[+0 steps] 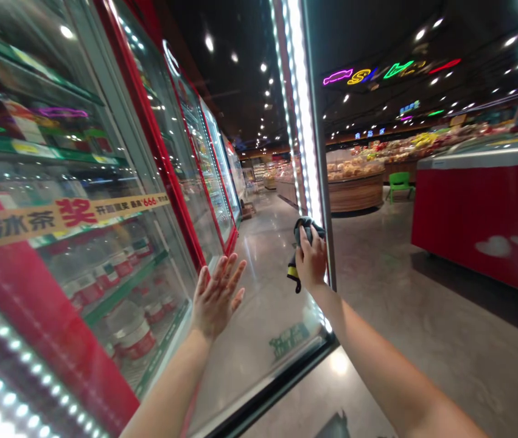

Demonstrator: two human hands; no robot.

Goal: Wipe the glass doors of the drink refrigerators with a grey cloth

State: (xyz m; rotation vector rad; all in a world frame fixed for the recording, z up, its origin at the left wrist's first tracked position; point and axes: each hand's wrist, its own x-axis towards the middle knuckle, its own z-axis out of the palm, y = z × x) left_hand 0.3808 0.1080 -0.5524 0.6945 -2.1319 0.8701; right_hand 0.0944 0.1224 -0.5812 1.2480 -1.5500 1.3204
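Note:
An open glass fridge door (259,304) swings out in front of me, its lit edge running up the middle of the view. My left hand (217,296) lies flat and open, fingers stretched, against the inner side of the glass. My right hand (311,260) is closed on a dark cloth (307,226) with a yellow-edged strap, pressed at the door's lit outer edge (318,201). Behind the fridge glass at left, shelves hold bottles with red labels (117,267).
A row of red-framed glass fridges (195,158) runs down the left side of the aisle. A red chest freezer (482,213) stands at right. Farther back are produce displays (354,176) and a green chair (399,182). The polished floor (400,316) stretches ahead.

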